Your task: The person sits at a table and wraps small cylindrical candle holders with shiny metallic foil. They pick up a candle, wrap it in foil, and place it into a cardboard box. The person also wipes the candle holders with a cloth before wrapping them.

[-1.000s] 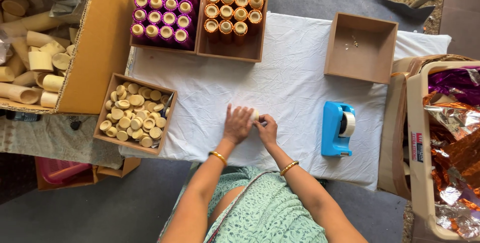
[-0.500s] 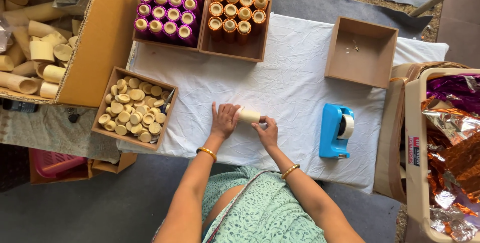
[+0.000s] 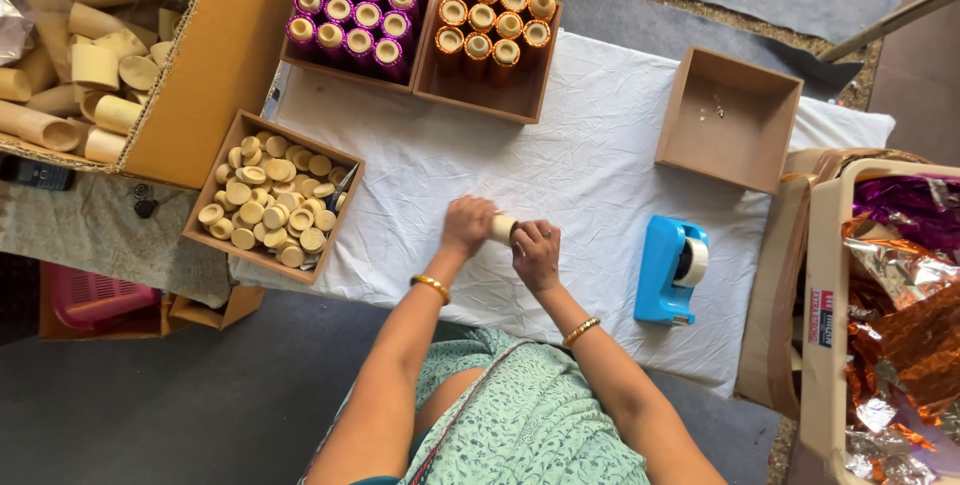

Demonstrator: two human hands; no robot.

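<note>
A short cream cardboard tube (image 3: 503,228) is held between both hands over the white cloth (image 3: 580,160). My left hand (image 3: 468,225) wraps its left end and my right hand (image 3: 537,254) closes on its right end; only a small part of the tube shows between them. A blue tape dispenser (image 3: 668,270) sits just right of my right hand. A wooden box of cream round caps (image 3: 270,197) lies to the left of my left hand.
Two wooden boxes at the back hold purple-wrapped tubes (image 3: 355,5) and orange-wrapped tubes (image 3: 492,20). An empty wooden box (image 3: 727,120) is at the back right. A cardboard carton of bare tubes (image 3: 80,55) is far left. A bin of foil sheets (image 3: 895,305) stands on the right.
The tube lay longer in view half a second ago; both hands have since closed in around it and lifted slightly away from me. The view has shifted a little.
</note>
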